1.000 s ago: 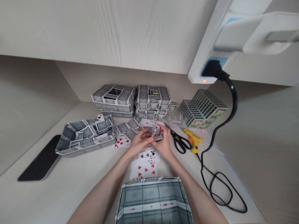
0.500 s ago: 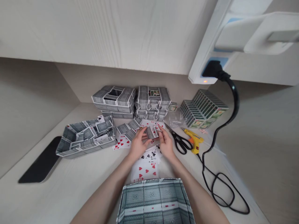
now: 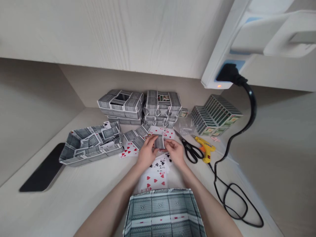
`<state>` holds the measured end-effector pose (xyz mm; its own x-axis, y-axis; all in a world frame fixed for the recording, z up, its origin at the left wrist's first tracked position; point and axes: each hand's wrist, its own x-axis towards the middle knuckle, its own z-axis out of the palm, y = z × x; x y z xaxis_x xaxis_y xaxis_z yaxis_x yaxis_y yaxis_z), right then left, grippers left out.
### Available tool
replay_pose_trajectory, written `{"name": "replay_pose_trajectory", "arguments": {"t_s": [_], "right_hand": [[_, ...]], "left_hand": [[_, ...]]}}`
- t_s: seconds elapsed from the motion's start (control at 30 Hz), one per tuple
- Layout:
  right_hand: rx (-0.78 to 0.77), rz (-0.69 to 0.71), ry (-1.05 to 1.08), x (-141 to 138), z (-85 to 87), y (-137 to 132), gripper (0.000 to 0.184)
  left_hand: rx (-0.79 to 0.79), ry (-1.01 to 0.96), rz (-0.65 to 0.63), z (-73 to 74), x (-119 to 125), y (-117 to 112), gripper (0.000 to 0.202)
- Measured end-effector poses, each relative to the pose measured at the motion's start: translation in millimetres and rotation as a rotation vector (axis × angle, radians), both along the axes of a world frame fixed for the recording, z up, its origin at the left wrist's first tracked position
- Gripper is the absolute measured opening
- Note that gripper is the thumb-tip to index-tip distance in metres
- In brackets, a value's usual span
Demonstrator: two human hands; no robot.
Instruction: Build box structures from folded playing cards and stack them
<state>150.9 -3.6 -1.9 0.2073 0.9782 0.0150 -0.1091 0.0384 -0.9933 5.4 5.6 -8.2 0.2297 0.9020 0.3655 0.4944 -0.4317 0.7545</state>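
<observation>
Between my left hand (image 3: 147, 152) and my right hand (image 3: 174, 152) is a small stack of playing cards (image 3: 159, 142), with its grey patterned back facing me. Both hands grip it by the sides. Below my hands lie a face-up clubs card (image 3: 160, 164) and a five of hearts (image 3: 152, 180). Left of my left hand, a hearts card (image 3: 128, 150) lies partly under grey-backed cards (image 3: 134, 136). More red-suited cards (image 3: 164, 132) lie beyond the stack.
Nearest me stands an open box built from grey card backs (image 3: 163, 210). A similar tray (image 3: 91, 144) sits left, with stacked card structures (image 3: 120, 105) behind. Right lie scissors (image 3: 190, 150), a yellow glue gun (image 3: 206, 148), green-backed card packs (image 3: 214, 115) and a black cable (image 3: 237, 194).
The stack has narrowed and sits more squarely between my hands, which have moved closer together. A second earlier, the card faces were spread and showing.
</observation>
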Motion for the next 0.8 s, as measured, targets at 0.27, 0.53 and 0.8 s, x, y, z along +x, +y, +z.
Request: {"name": "replay_pose_trajectory", "arguments": {"t_s": [0.27,0.53,0.8], "right_hand": [[0.023,0.049,0.052,0.1,-2.9,2.2,0.023],[0.023,0.045,-0.028,2.4,-3.5,2.9,0.022],[0.036,0.022,-0.163,3.9,-7.0,2.8,0.024]], "left_hand": [[0.022,-0.009,-0.005,-1.3,-1.0,2.0,0.058],[0.024,-0.003,-0.01,-1.6,-0.6,0.9,0.06],[0.027,0.01,-0.02,-1.4,1.3,-1.1,0.06]]}}
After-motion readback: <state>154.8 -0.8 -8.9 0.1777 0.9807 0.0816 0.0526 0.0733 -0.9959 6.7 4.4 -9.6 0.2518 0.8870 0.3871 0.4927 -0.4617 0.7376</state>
